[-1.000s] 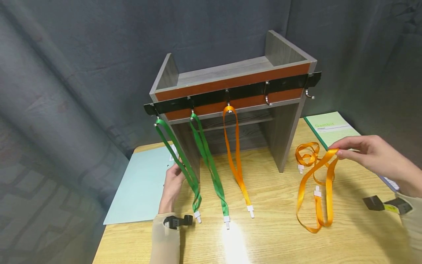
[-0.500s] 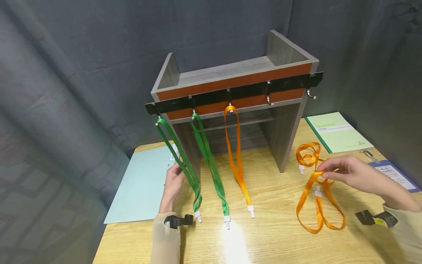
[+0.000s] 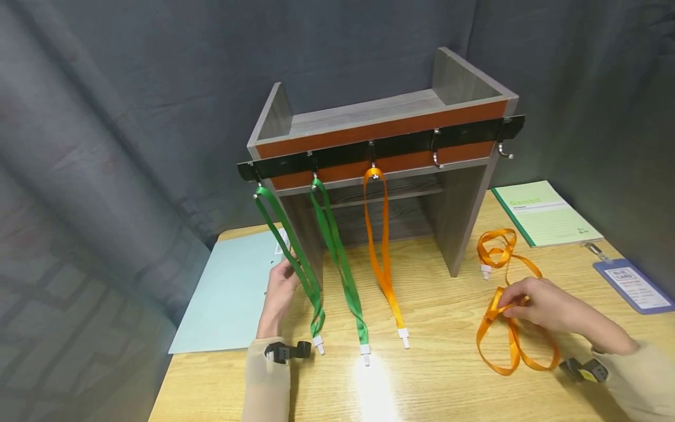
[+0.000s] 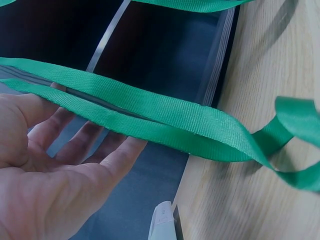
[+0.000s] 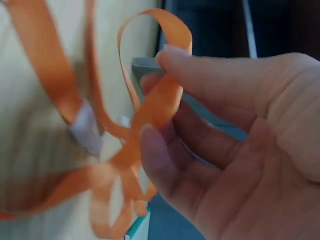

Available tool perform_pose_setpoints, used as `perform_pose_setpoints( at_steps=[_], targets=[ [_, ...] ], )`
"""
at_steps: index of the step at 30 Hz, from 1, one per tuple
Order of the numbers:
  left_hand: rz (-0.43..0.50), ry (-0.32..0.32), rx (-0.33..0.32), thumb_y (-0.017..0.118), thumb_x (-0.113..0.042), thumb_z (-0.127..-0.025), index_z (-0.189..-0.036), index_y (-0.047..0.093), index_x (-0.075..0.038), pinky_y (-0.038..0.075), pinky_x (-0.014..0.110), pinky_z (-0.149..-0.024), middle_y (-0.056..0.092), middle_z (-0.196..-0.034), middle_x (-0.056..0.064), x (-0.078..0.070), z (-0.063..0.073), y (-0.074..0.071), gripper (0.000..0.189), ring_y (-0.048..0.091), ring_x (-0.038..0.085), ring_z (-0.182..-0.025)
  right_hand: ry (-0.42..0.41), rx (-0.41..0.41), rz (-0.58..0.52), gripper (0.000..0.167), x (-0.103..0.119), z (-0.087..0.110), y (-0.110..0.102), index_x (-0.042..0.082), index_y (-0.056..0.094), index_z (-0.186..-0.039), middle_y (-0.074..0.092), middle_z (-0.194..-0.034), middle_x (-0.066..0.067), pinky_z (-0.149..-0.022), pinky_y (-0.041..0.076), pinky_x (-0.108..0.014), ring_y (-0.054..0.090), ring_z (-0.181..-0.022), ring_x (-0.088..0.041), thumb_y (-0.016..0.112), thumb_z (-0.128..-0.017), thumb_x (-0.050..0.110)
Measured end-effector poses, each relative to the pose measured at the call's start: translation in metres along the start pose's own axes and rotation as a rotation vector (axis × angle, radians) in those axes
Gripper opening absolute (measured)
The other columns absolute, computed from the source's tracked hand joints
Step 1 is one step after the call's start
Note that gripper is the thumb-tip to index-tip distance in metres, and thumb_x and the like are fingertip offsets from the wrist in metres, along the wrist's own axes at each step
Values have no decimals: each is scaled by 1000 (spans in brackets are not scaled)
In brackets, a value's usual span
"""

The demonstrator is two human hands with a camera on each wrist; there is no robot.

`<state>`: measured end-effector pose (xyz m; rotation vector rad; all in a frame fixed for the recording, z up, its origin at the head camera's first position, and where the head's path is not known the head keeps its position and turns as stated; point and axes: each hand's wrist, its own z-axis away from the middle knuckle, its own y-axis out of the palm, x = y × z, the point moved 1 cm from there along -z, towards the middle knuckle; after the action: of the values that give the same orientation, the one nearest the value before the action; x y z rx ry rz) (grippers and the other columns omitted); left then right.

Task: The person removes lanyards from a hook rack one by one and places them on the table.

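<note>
lanyard (image 5: 161, 104) pinched in right fingers (image 5: 195, 73)

Five hooks (image 3: 436, 158), two green lanyards (image 3: 350, 287), three orange lanyards (image 3: 386, 282).
Of the orange, one hangs; the remaining pair is a fair reading, since loops overlap there. One each: left hand (image 3: 279, 284), right hand (image 3: 535, 305), shelf unit (image 3: 466, 217), black rail (image 3: 406, 143), notebook (image 3: 548, 217), badge holder (image 3: 633, 284), pale blue folder (image 3: 221, 293).

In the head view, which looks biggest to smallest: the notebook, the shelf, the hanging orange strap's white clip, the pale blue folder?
1. Shelf
2. Pale blue folder
3. Notebook
4. White clip on hanging orange strap
</note>
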<state>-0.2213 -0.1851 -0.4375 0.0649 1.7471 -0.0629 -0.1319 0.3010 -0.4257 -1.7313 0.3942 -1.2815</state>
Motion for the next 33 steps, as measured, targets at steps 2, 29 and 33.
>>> perform_pose_setpoints(
  at_steps=[2, 29, 33],
  targets=[
    [-13, 12, -6, 63, -10, -92, -121, 63, -1, 44, 40, -94, 61, -120, 13, 0, 1, 0, 30, 54, 26, -113, 15, 1, 35, 12, 0, 0, 4, 16, 72, -82, 64, -82, 13, -59, 46, -26, 52, -74, -5, 78, -76, 8],
    [-15, 52, 9, 63, -8, -92, -123, 62, 1, 43, 42, -96, 58, -124, 14, 2, -1, 0, 32, 51, 27, -119, -156, -37, 19, 21, 31, -17, -14, 10, 72, -98, 68, -94, 4, -61, 51, -26, 58, -82, -6, 75, -79, 0],
    [-3, 44, 15, 62, -5, -92, -123, 61, 2, 42, 40, -96, 58, -125, 16, 1, -1, -1, 32, 51, 28, -117, -156, -125, -6, 21, 64, -38, -25, 12, 71, -106, 68, -99, 9, -64, 52, -26, 59, -82, -4, 72, -85, 12]
  ],
)
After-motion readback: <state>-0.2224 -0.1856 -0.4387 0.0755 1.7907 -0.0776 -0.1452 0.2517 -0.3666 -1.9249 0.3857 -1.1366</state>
